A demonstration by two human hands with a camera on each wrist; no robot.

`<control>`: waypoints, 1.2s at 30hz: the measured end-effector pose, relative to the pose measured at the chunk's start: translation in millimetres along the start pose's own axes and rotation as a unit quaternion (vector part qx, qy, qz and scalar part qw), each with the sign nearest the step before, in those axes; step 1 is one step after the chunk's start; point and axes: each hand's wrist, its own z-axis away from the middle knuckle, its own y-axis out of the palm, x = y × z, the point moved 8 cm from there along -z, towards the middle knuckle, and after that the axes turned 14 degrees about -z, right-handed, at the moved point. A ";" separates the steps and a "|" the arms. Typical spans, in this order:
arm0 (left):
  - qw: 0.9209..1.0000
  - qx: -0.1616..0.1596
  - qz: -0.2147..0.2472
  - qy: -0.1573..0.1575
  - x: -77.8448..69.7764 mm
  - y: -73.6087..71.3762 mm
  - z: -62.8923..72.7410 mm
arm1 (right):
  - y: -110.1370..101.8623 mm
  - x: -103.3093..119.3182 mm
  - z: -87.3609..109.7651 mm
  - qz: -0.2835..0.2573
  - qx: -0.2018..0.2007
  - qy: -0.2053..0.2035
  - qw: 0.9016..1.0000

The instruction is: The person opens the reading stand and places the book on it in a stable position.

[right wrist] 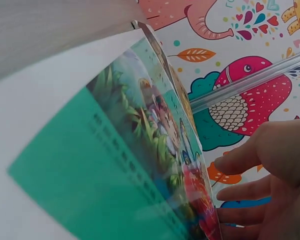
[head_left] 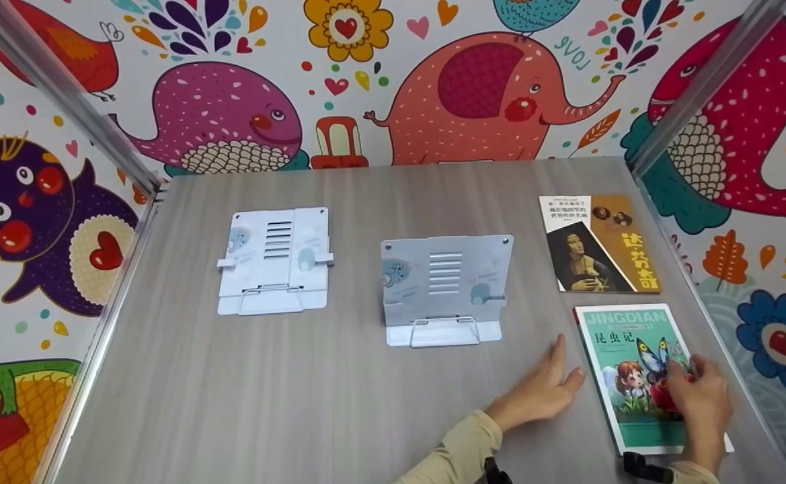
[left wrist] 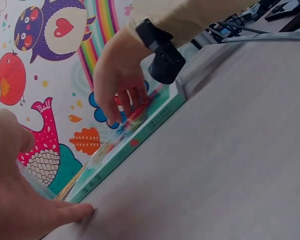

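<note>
A green-covered children's book (head_left: 651, 423) with a butterfly and a girl on its cover lies flat on the table at the right. My right hand (head_left: 705, 400) is at its right edge, thumb over the cover. In the right wrist view the right hand's fingers (right wrist: 242, 192) are extended, fingertips right at the book's edge. To the left of the book, my left hand (head_left: 540, 386) is spread low over the table with nothing in it. Its index finger reaches forward, and one fingertip comes down beside the book's spine in the left wrist view.
Behind the green book lies another book (head_left: 604, 245) with a portrait on its cover. A pale folding book stand (head_left: 446, 269) is raised at the table's middle, and a similar stand (head_left: 275, 259) is at the left. Metal rails and cartoon-printed panels border the table (head_left: 285, 396).
</note>
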 end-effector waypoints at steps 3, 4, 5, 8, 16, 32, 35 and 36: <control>1.000 0.021 -0.002 0.004 -0.7 6.5 -0.1 | 0.6 2.8 2.4 0.016 0.007 -0.001 1.000; 1.000 0.026 -0.003 0.005 -0.7 7.5 -0.5 | 1.2 3.8 3.4 0.016 0.010 -0.001 1.000; 1.000 0.028 -0.007 0.007 -0.8 7.6 -1.0 | 1.6 5.6 4.6 0.013 0.009 -0.004 1.000; 0.999 0.027 -0.014 0.015 -1.0 6.2 -2.2 | 5.4 11.0 7.0 -0.003 0.019 0.001 1.000; 0.992 -0.009 0.119 0.040 -2.9 -2.6 -2.9 | 11.1 14.3 2.3 -0.022 0.070 0.027 0.997; 0.929 -0.149 0.333 -0.058 34.3 -23.5 -9.3 | 36.3 -2.1 -0.4 -0.101 0.200 0.128 0.966; 0.939 -0.153 0.306 -0.042 33.7 -33.5 -8.4 | 35.9 7.3 1.7 -0.121 0.190 0.106 0.968; 0.943 -0.159 0.290 -0.033 32.8 -38.9 -7.8 | 34.7 12.1 2.8 -0.125 0.180 0.090 0.972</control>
